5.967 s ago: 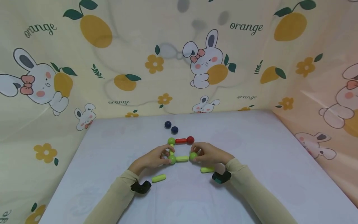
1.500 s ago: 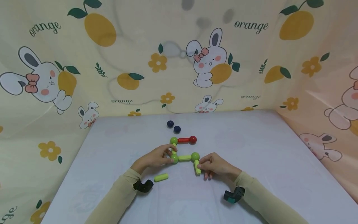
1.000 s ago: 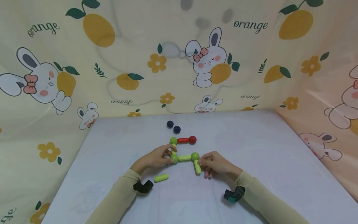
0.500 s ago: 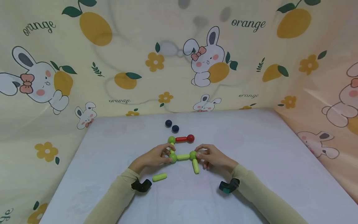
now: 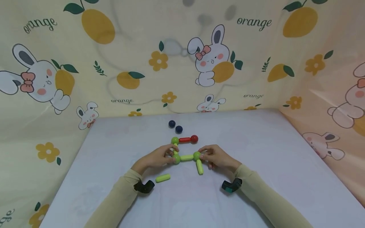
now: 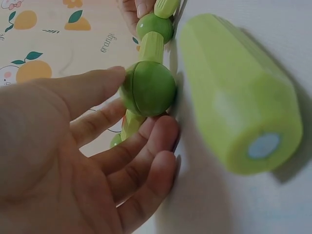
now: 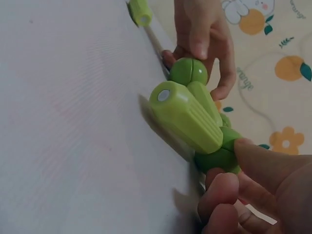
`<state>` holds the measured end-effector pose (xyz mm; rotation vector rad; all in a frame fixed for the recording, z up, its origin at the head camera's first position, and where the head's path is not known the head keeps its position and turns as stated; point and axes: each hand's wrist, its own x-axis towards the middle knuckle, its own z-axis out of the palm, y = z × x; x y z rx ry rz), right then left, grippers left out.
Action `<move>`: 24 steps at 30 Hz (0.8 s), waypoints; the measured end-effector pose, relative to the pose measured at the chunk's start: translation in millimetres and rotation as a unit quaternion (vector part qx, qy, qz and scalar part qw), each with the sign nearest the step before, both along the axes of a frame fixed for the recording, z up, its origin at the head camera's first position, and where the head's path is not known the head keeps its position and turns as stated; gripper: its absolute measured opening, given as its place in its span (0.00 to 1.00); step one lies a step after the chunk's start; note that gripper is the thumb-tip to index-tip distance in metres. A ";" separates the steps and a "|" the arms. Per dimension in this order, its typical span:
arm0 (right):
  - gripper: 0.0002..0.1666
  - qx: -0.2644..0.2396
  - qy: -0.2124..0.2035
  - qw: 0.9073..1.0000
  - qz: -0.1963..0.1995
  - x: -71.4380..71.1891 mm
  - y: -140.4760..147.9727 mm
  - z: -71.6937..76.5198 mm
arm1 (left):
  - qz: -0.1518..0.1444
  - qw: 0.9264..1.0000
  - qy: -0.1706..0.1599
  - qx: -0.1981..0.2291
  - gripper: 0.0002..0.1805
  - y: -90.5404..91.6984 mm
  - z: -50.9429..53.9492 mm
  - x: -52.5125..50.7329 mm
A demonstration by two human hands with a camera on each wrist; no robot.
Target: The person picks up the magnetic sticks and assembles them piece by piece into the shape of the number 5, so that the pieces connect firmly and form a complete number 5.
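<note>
My left hand (image 5: 155, 157) holds the near-left green ball (image 5: 176, 159) between thumb and fingers; it shows large in the left wrist view. A light green rod (image 5: 186, 157) joins it to the near-right green ball (image 5: 196, 155), which my right hand (image 5: 220, 158) pinches at its right side. From that ball a second green rod (image 5: 200, 167) points toward me, its free end showing a silvery disc in the right wrist view. Behind my left fingers, another green rod, partly hidden, runs to the far green ball (image 5: 175, 140). A red rod (image 5: 184, 140) links that to a red ball (image 5: 194, 139).
One loose green rod (image 5: 163, 178) lies nearer me, beside the left wrist; it looms large in the left wrist view. Two dark blue balls (image 5: 178, 129) sit beyond the frame of rods. A printed cloth (image 5: 137, 57) stands behind the white tabletop (image 5: 182, 202).
The green rod formerly lying by my right wrist is now attached to the near-right ball. My right hand has moved from that rod up to the ball. The left hand keeps its place.
</note>
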<state>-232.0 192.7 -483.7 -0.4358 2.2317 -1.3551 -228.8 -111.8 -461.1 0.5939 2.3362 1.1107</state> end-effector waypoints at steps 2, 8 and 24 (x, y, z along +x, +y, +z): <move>0.24 -0.002 0.004 1.000 0.001 0.1 0.0 -0.8 | -0.001 1.000 -0.005 0.003 0.18 -1.4 0.7 -0.9; 0.24 -0.010 0.018 1.000 0.009 -0.5 -0.1 -2.1 | 0.014 1.000 -0.010 0.001 0.18 -12.0 8.7 -6.0; 0.24 -0.015 0.030 0.999 0.019 -0.1 0.2 -2.7 | 0.082 0.995 0.063 0.001 0.20 -23.5 25.0 -61.4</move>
